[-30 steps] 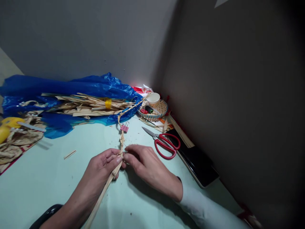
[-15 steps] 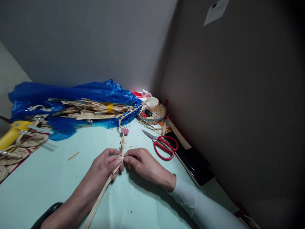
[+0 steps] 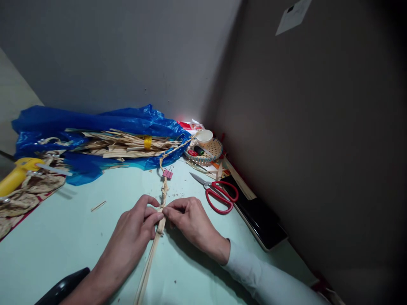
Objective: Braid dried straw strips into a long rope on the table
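Observation:
A braid of pale dried plant strips (image 3: 164, 189) runs toward me from a pink binder clip (image 3: 168, 173) on the table. My left hand (image 3: 135, 226) pinches the braid from the left with thumb and fingers. From the right, my right hand (image 3: 190, 222) has thumb and index finger closed on the same spot, the fingertips of both hands nearly meeting. Loose flat strips (image 3: 149, 262) trail from below the fingers to the bottom of the view. Exactly which strand each hand grips is too small to tell.
Red-handled scissors (image 3: 219, 195) and a black tablet-like slab (image 3: 257, 216) lie at right. Behind are a bundle of dried strips (image 3: 127, 146) on blue plastic (image 3: 79, 120) and a small woven basket (image 3: 206, 157). A yellow glue gun (image 3: 19, 176) sits at left.
My left hand has shifted its hold, its fingers drawing out from beneath the braid to its left side. The loose strips have swung rightward. My right hand stays close to the braid.

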Demonstrator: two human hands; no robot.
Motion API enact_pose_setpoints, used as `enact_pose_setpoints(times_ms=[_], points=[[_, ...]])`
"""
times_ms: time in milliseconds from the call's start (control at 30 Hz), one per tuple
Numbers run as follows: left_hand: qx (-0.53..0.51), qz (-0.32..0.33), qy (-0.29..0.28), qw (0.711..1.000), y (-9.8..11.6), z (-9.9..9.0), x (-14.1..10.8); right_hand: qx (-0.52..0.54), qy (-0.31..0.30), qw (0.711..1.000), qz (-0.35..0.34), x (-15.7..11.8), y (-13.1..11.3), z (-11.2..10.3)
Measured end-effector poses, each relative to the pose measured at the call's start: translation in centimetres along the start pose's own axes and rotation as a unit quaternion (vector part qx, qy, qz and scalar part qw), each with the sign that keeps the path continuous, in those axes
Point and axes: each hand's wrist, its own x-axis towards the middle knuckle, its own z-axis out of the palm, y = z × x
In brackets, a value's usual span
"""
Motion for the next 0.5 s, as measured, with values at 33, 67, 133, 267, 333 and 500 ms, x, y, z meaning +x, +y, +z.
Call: enact_pose_setpoints(times_ms=[33, 67, 133, 267, 333, 500], points=[[0.008, 0.003, 0.000, 1.000, 0.1, -0.2, 0.1, -0.001, 0.002, 1.000, 0.003, -0.1, 0.0, 0.0], [0.018, 0.004, 0.000, 1.000, 0.2, -0.3, 0.1, -0.002, 0.004, 1.000, 0.004, -0.2, 0.0, 0.1], [0.046, -0.003, 0.004, 0.999, 0.5, -0.5, 0.1, -0.013, 0.007, 1.000, -0.005, -0.4, 0.0, 0.2], [0.108, -0.012, 0.031, 0.994, 0.6, -0.2, -0.3, -0.039, 0.024, 0.999, -0.028, -0.5, 0.2, 0.3], [0.152, 0.021, 0.059, 0.986, 0.2, 0.4, -0.8, -0.027, 0.030, 0.999, -0.024, -0.5, 0.2, 0.4], [0.311, 0.204, 0.171, 0.912, -0.8, 2.2, -1.6, 0.067, -0.001, 0.998, 0.008, -0.4, -0.2, 0.0]])
